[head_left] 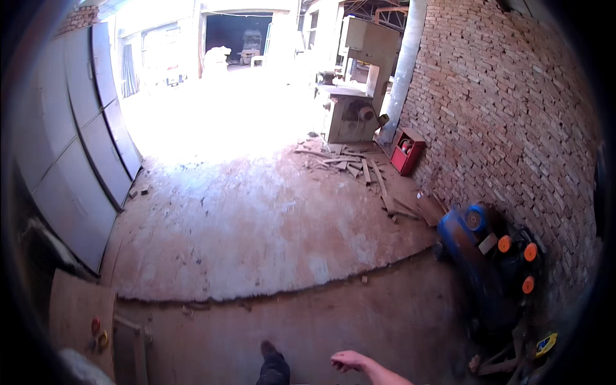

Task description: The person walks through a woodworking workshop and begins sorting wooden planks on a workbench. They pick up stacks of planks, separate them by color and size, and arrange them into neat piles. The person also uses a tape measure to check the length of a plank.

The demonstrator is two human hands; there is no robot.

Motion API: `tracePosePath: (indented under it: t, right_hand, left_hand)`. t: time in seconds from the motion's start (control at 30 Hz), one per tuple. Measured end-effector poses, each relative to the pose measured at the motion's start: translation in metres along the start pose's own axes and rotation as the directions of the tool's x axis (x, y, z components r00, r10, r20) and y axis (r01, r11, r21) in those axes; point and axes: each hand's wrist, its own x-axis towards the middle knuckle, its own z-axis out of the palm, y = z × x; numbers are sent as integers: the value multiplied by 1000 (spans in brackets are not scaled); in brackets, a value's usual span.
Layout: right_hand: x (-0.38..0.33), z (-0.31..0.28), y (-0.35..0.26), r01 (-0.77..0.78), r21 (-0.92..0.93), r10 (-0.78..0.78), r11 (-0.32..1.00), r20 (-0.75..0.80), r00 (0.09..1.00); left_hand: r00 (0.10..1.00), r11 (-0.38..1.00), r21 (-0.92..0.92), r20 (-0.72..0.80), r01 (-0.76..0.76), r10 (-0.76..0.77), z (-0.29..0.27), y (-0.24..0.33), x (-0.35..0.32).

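My right hand (347,360) hangs over the brown floor near the lower edge, its forearm coming in from the lower right. Its fingers are loosely curled in, and nothing shows in them. It touches nothing; left of it are my dark trouser leg and shoe (271,360). My left hand is out of view. At the lower left a wooden board or tabletop (80,308) carries small red-handled and yellow-handled tools (98,333), too small to tell apart.
Grey cabinets (74,199) line the left. Wood offcuts (350,165) lie before a band saw (350,96). Along the brick wall (500,109) stand a red box (407,151) and a blue-black machine (471,250) with orange wheels beside it. A ragged edge crosses the floor (244,244).
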Motion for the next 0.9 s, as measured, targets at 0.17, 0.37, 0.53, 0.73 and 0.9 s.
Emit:
tracePosePath:
  t: [0.17, 0.37, 0.53, 0.73, 0.9]
  right_hand:
    - [87, -32, -93, -64, -43, 69, 997, 131, 989]
    - [271, -117, -276, -166, -373, 177, 913, -7, 984]
    - [424, -202, -432, -231, -209, 278, 950, 235, 931]
    - [529, -269, -679, -242, -127, 273, 962, 408, 871]
    - [592, -344, -914, -15, 186, 39, 982, -125, 991]
  left_hand:
    - [997, 994, 84, -47, -64, 68, -111, 233, 133]
    - [844, 881, 31, -274, -471, 461, -250, 569, 339]
    - [898, 856, -312, -300, -413, 323, -307, 746, 433]
    - [995, 986, 144, 67, -87, 78, -290, 882, 446]
    - [989, 991, 131, 136, 40, -58, -295, 1026, 534]
